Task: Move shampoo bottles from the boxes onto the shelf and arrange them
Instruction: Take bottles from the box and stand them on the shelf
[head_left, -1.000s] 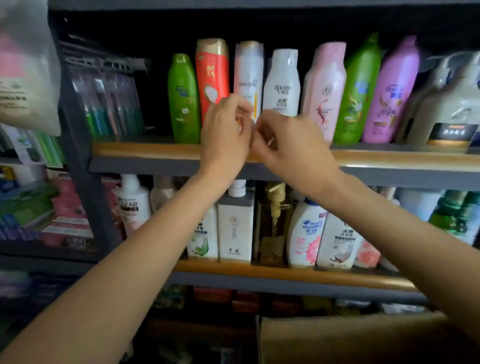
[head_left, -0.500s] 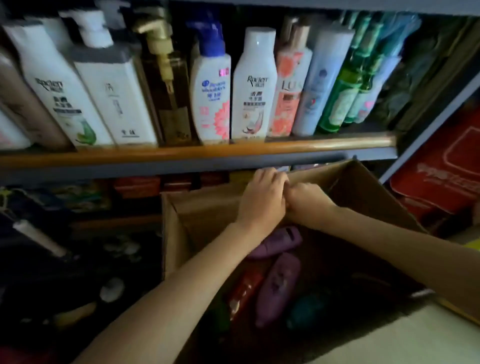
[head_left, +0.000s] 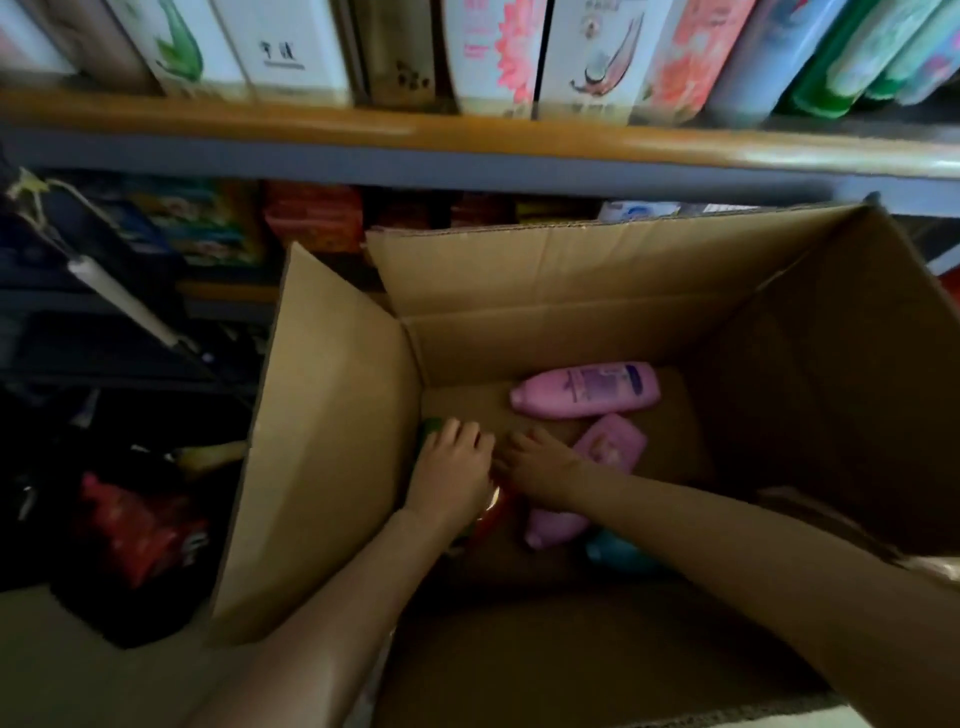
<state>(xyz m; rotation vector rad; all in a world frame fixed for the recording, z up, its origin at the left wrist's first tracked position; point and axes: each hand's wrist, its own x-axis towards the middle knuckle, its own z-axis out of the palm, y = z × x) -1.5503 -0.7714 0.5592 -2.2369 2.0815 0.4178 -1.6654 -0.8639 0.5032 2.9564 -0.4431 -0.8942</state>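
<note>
Head view: both arms reach down into an open cardboard box (head_left: 545, 291) standing in front of the shelf (head_left: 467, 135). The left hand (head_left: 451, 470) lies palm down by the box's left wall, fingers bent over a green bottle (head_left: 430, 427) that barely shows; whether it grips it I cannot tell. The right hand (head_left: 537, 467) sits just beside it, fingers curled, over a pink bottle (head_left: 613, 448) lying under the wrist; its hold cannot be made out. A 2nd pink bottle (head_left: 584, 389) lies on its side further back, and a teal bottle (head_left: 615, 553) near the forearm. Upright bottles (head_left: 493, 52) line the shelf above.
</note>
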